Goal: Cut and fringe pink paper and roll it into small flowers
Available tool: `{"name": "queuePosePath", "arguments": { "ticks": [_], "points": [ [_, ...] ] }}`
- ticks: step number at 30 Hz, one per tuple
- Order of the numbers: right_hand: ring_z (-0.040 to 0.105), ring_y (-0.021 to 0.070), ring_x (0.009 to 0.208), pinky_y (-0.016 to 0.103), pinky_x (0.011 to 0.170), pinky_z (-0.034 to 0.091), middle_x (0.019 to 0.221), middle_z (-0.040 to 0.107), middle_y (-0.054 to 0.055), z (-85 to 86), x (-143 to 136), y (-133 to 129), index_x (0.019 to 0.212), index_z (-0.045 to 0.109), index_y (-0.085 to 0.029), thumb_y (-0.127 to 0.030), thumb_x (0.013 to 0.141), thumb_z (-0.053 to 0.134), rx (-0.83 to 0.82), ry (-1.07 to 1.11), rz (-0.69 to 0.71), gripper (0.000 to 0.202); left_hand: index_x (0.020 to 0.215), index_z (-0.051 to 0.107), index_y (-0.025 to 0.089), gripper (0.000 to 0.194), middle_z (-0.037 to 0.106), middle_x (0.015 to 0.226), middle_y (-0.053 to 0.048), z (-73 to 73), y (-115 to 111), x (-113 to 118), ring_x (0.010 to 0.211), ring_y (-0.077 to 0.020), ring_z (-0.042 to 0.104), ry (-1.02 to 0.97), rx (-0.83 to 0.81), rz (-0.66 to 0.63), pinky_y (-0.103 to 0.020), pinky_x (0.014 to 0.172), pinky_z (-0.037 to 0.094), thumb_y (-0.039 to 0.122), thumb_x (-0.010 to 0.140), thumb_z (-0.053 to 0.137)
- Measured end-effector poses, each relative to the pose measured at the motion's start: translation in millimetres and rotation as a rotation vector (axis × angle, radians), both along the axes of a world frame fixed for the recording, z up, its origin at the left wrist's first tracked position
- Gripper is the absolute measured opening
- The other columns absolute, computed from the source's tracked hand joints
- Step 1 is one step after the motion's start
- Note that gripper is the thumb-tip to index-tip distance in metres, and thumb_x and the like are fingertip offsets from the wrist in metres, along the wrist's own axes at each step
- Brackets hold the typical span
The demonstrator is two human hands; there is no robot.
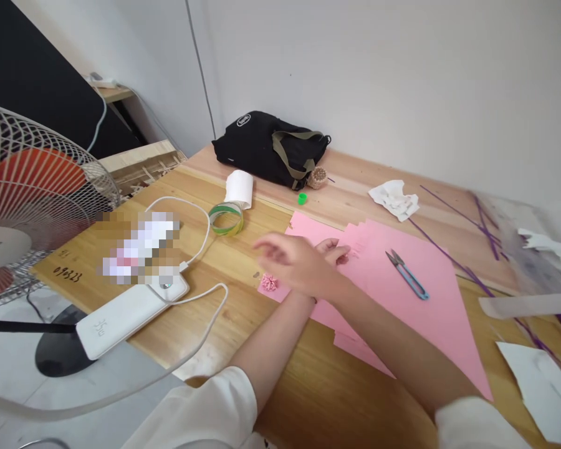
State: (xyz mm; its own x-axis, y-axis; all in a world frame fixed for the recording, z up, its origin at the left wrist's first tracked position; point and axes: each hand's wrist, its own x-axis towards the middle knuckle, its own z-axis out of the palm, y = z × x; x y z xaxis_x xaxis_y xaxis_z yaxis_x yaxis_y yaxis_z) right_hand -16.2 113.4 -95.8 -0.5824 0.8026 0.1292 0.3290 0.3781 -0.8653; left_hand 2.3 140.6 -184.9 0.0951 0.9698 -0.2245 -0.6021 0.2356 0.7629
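Pink paper sheets (430,337) lie overlapped on the table. My left hand (333,251) rests over them with thumb and fingers drawn together; what is between the fingertips is too small to make out. Crossing above my left wrist, my right hand (287,259) is in the air with its fingers loosely curled and apart, nothing visible in them. A small frilly pink piece (268,282) sits on the paper's left corner, just below my right hand. Blue-handled thread snips (407,276) lie on the pink paper at the right, blades pointing up and left.
Behind are a black bag (262,146), a green cap (302,198) and crumpled tissue (395,198). Left of my hands are a tape roll (227,219), a white roll (239,189), a cabled power bank (131,315) and a fan (32,212). Purple strips (477,280) lie right.
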Motion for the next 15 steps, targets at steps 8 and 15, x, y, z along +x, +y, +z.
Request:
{"name": "queuePosePath", "arguments": {
  "ticks": [8,15],
  "points": [
    [0.058,0.0204,0.09,0.032,0.073,0.04,0.099,0.068,0.001,-24.4,-195,48,0.093,0.064,-0.017,-0.019,0.082,0.055,0.15,-0.507,0.261,0.014,0.061,0.055,0.017,0.023,0.052,0.058,0.003,-3.6,2,1,0.054,-0.0068,0.046,-0.001,-0.004,-0.064,-0.024,0.057,0.036,0.03,0.057,0.073],
    [0.05,0.0235,0.112,0.031,0.085,0.042,0.13,0.052,0.011,-47.3,-223,53,0.115,0.052,-0.011,-0.019,0.092,0.041,0.122,-0.557,0.081,0.027,0.059,0.051,0.018,0.019,0.049,0.055,0.005,4.3,1,1,0.051,-0.0063,0.044,-0.062,-0.081,-0.061,-0.025,0.057,0.035,0.024,0.056,0.069]
  ]
}}
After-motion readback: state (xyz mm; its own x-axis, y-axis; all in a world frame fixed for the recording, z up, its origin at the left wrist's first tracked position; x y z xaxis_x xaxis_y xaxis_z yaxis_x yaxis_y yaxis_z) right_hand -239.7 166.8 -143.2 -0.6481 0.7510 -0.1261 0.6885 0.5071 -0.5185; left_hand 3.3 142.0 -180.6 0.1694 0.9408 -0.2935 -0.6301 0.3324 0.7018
